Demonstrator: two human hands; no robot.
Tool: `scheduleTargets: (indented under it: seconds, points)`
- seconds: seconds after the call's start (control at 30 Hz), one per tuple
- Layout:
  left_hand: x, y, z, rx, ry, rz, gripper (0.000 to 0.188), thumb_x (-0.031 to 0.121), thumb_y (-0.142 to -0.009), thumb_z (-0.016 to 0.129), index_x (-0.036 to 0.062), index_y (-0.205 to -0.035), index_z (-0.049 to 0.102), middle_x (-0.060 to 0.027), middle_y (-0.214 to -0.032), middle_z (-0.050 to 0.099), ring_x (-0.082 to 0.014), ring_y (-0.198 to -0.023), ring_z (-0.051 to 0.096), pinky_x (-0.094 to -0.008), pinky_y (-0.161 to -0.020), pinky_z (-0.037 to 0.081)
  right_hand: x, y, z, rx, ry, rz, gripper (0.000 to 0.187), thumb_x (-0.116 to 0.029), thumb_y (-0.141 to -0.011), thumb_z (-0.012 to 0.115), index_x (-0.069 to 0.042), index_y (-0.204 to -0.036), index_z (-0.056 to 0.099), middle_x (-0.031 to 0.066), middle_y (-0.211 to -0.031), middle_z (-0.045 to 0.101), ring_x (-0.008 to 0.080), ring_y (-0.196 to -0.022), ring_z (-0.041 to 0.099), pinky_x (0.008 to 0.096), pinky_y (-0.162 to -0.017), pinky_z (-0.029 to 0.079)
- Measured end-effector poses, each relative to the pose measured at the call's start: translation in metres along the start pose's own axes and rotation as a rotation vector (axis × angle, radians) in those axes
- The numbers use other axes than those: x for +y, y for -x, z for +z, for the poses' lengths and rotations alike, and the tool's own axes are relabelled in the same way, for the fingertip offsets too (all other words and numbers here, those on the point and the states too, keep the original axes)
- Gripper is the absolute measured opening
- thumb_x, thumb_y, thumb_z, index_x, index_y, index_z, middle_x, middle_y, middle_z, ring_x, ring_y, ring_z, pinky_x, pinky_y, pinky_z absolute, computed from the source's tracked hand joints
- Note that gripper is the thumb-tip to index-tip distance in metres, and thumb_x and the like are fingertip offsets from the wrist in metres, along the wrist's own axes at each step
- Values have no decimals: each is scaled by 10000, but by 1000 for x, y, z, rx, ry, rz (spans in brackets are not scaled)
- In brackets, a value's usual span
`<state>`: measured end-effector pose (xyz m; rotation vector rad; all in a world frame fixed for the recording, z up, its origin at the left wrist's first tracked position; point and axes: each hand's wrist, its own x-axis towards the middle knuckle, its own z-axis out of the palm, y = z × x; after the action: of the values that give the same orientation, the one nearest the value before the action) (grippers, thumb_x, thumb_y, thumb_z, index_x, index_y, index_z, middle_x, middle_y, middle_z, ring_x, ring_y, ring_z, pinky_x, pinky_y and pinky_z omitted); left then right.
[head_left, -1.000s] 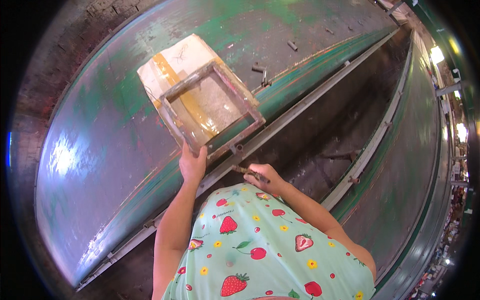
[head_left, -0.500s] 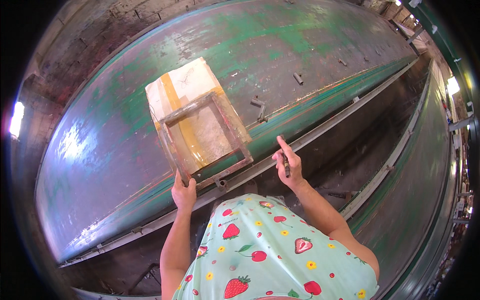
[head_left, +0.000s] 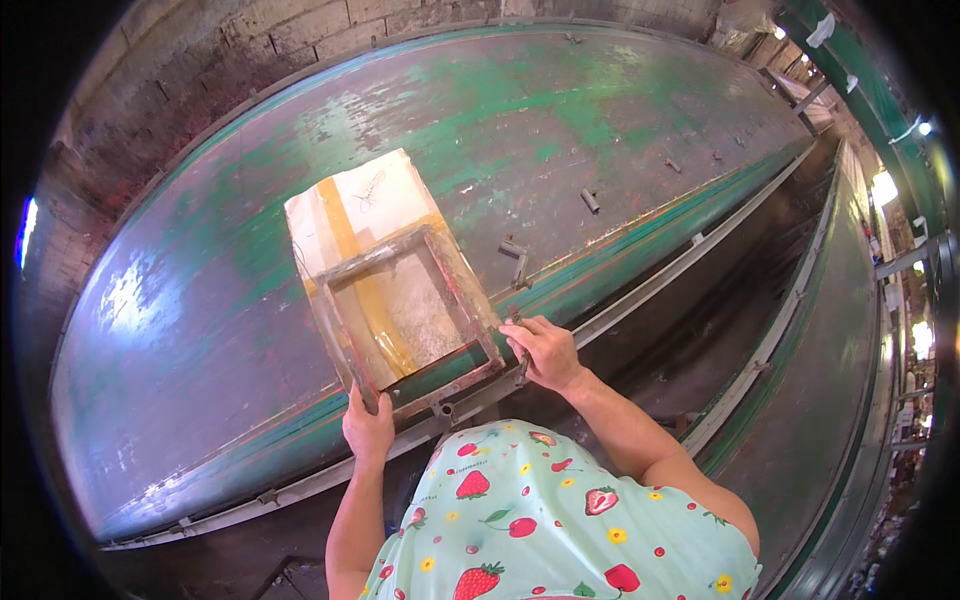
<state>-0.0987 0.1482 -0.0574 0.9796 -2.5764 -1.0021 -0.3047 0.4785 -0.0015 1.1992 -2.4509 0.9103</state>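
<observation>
Currently, L hand (head_left: 369,425) grip pinches worn brown rect. frame (head_left: 455,386) at near-left corner, partly on white tape-striped board (head_left: 420,300); R hand (head_left: 548,352) grip pinches slim dark tool (head_left: 523,368) at right. Risk: one-sided hold may let frame pivot, tool slip.

The right grip (head_left: 548,354) hides part of the dark tool (head_left: 523,370). Some fingers of the left grip (head_left: 368,430) are hidden at the frame (head_left: 464,300). The lower edge cuts off the garment (head_left: 560,520). Clutter (head_left: 893,512) at far right is too small to name.
</observation>
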Motion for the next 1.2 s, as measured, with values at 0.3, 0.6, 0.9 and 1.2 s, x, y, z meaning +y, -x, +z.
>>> scheduleTargets:
  seconds: [0.3,0.6,0.9,1.2]
  points:
    - [17,-26,-20,-85,-38,5,624,208,-916,780,4,-1498,691,-306,-1099,818,-513,-1023,800,-579,-895,630,72,-53,37,-163,231,-89,402,-150,-983,771,-175,-1384,753,153,-1570,712,418,-1580,527,580,-1294,400]
    - [52,-61,-40,-112,104,21,501,105,-848,727,10,-1339,757,-258,-1013,812,-449,-933,798,-532,-875,604,166,-76,58,-218,365,-124,319,-219,-967,763,-184,-1283,749,143,-1582,700,456,-1609,498,756,-1299,315]
    - [185,-39,97,15,-107,71,482,192,-842,765,0,-1282,725,-302,-943,781,-544,-927,769,-608,-866,596,345,-89,-13,-100,437,253,277,-224,-1015,769,-211,-1290,741,109,-1527,724,456,-1585,512,785,-1228,357]
    - [302,-10,278,19,-107,83,757,289,-886,779,-13,-1557,604,-315,-945,777,-531,-906,773,-626,-839,609,491,-31,-135,7,325,408,236,-291,-1108,719,-215,-1331,742,88,-1552,715,463,-1589,505,652,-1262,372]
